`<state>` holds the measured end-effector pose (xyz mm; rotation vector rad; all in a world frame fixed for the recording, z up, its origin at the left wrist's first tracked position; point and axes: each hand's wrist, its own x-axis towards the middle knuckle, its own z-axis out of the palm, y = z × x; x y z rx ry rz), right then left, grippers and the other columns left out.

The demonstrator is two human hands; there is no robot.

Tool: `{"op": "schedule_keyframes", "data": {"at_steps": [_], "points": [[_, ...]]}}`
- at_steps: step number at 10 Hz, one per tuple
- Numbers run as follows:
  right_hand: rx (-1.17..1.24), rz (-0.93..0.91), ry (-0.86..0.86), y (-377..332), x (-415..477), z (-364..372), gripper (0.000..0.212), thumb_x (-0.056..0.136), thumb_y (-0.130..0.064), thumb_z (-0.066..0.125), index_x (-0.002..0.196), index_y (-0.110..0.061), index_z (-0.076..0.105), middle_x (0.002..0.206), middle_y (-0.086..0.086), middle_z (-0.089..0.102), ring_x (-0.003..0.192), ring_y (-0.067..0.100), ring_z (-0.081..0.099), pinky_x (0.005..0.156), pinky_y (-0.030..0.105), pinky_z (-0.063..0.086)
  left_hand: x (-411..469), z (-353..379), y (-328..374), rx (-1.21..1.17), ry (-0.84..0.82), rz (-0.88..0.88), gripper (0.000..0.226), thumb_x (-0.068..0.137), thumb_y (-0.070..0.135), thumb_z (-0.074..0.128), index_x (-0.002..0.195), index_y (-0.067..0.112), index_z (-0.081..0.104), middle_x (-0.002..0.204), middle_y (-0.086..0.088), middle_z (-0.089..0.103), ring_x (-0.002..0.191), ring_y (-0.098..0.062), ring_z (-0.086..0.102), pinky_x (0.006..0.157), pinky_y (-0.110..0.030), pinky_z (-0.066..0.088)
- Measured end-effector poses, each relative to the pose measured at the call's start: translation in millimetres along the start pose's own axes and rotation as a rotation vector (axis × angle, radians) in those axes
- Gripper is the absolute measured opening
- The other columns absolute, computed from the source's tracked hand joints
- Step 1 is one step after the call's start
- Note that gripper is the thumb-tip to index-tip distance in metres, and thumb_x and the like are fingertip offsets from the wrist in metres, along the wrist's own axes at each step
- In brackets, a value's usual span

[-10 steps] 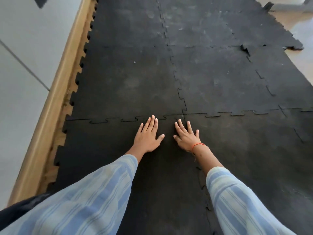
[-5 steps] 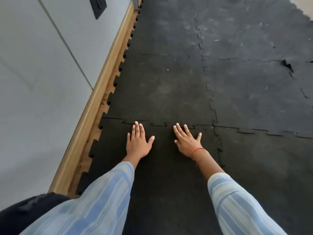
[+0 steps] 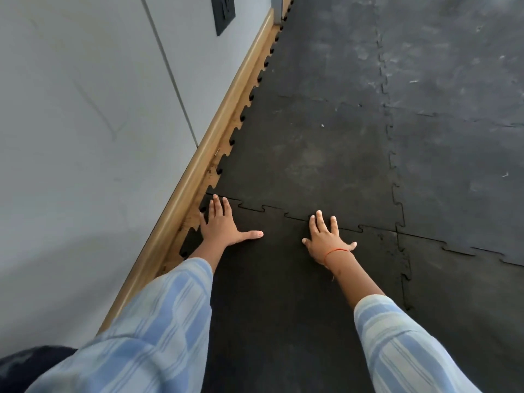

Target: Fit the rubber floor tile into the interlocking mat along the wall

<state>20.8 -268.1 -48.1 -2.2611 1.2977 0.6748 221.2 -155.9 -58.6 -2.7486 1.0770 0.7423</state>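
Note:
The black rubber floor tile (image 3: pixel 280 279) lies flat beneath my arms, its toothed far edge meshed with the interlocking mat (image 3: pixel 306 154) beyond it. My left hand (image 3: pixel 222 226) rests palm down with fingers spread at the tile's far left corner, close to the wall. My right hand (image 3: pixel 326 239), with a red thread at the wrist, presses flat on the far seam near the tile's middle. Neither hand holds anything. The tile's right edge joins a neighbouring tile (image 3: pixel 459 293).
A grey wall (image 3: pixel 85 123) with a wooden skirting board (image 3: pixel 198 163) runs along the left, a narrow strip of bare floor showing between it and the mat's teeth. A dark plate (image 3: pixel 224 12) is mounted low on the wall. Dark fabric (image 3: pixel 31 361) shows at bottom left.
Both hands slid left along the far seam; my left hand now sits at the corner by the wall. The view swung left, showing more wall.

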Motion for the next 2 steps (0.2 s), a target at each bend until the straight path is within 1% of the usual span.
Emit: {"op": "schedule_keyframes", "data": {"at_steps": [1,2], "points": [[0.027,0.053,-0.076,-4.6,3.7,-9.1,0.070,0.101,-0.041,0.037,0.153,-0.027,-0.007,0.159,-0.012,-0.023,0.147,0.027,-0.019,0.101,0.078,0.024,6.4,-19.5,-8.5,0.053,-0.112,-0.001,0.142,0.053,0.090,0.052,0.149,0.011,-0.017,0.157,-0.014,-0.022,0.145,-0.031,-0.015,0.115,-0.055,-0.001],[-0.024,0.044,-0.188,-6.3,1.6,-32.4,0.075,0.098,-0.046,0.041,0.153,-0.024,-0.006,0.161,-0.005,-0.018,0.149,0.033,-0.007,0.113,0.067,0.020,3.6,-46.7,-0.3,0.115,-0.193,0.078,0.131,0.061,0.082,0.058,0.150,0.016,-0.012,0.160,-0.014,-0.009,0.146,-0.031,-0.007,0.116,-0.056,0.003]]}}
